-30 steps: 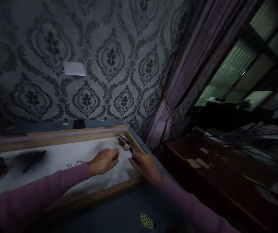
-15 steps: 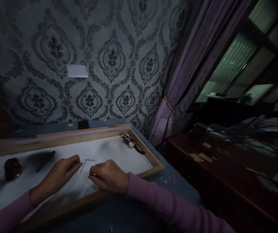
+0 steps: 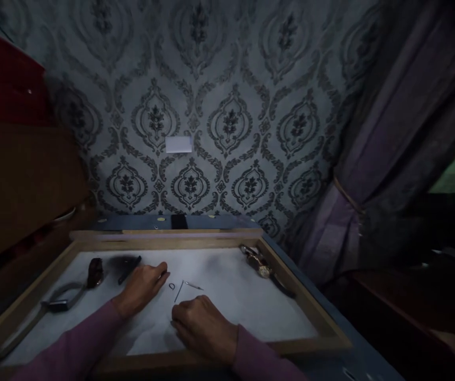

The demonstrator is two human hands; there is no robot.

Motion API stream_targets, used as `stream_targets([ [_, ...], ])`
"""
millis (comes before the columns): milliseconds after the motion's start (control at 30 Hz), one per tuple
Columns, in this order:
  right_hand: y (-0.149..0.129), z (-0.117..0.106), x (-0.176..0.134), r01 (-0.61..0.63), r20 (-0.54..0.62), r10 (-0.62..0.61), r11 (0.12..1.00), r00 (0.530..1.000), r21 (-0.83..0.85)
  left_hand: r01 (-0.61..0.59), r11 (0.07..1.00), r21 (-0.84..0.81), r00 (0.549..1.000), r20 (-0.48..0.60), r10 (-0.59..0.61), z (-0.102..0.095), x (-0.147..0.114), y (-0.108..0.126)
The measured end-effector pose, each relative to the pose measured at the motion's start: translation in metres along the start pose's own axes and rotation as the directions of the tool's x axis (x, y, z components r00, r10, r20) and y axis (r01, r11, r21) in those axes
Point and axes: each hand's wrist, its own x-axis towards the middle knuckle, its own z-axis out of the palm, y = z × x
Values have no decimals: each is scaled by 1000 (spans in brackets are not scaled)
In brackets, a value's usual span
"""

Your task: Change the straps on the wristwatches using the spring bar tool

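Observation:
In the head view my left hand [image 3: 143,286] is over the white tray floor with its fingers curled together; anything between them is hidden. My right hand [image 3: 204,324] rests closer to me, its fingers also curled in and their tips out of sight. Between the hands lie a small dark D-shaped ring [image 3: 171,286], a thin dark rod [image 3: 179,291] and a slim pointed metal piece [image 3: 193,286], which meets the rod at an angle. Left of my left hand is a dark elongated object [image 3: 129,270].
The wooden-framed tray [image 3: 172,243] also holds a grey-strapped watch [image 3: 58,305], a dark brown rounded object [image 3: 95,273] and a gold watch [image 3: 264,271] with a dark strap. A black flat object [image 3: 179,221] lies behind the tray. A brown box [image 3: 25,185] stands left.
The view has turned left. My left hand has moved slightly away from the rod, and the D-shaped ring now shows. My right hand has come nearer the rod's lower end.

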Motion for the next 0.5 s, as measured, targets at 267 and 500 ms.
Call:
stream_targets([
  [267, -2, -1, 0, -44, 25, 43, 999, 999, 31, 129, 988, 90, 992, -13, -128, -9, 5, -14],
  [500, 0, -1, 1, -7, 46, 4, 998, 999, 67, 145, 983, 115, 985, 73, -154, -16, 4, -17],
])
